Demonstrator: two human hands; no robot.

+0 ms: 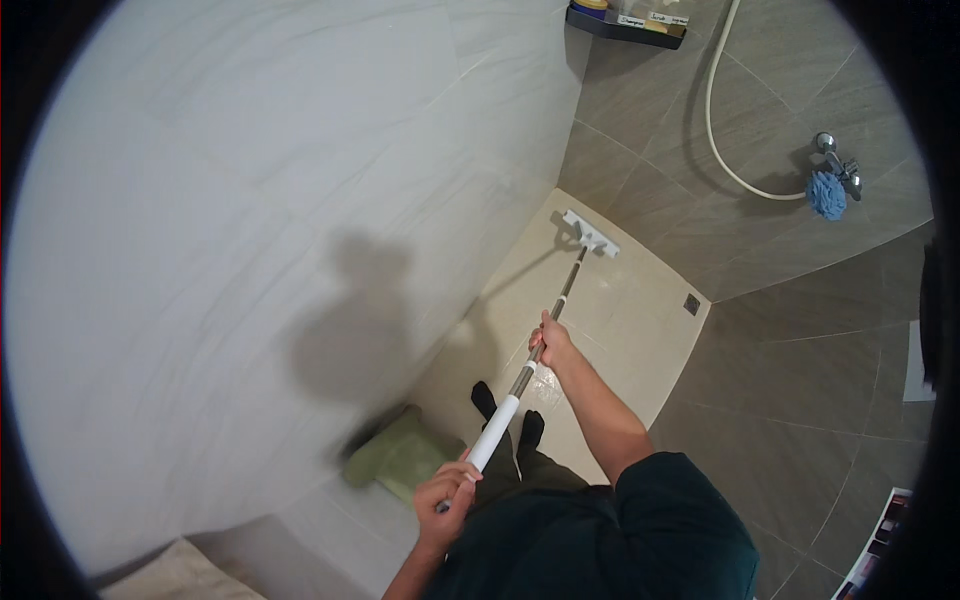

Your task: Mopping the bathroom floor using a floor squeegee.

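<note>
A long-handled squeegee runs up from my waist across the shower floor. Near its top end, my left hand (pixel 446 495) is closed around the white grip (pixel 495 435). Further down the shaft, my right hand (pixel 550 341) grips the metal pole (pixel 571 279). The white squeegee head (pixel 591 234) is near the far corner, close to the grey tiled wall; whether its blade touches the floor is hard to tell. Beneath it lies the beige tiled floor (pixel 637 300), with a shiny, wet-looking patch near my feet.
My dark-socked feet (pixel 531 427) stand beside a green cloth or mat (pixel 405 454). A square drain (pixel 691 304) sits by the right wall. A shower hose (pixel 711 112) hangs near a blue bath pouf (pixel 826 196) and chrome tap (pixel 853 178). A black corner shelf (pixel 630 31) holds containers bearing writing.
</note>
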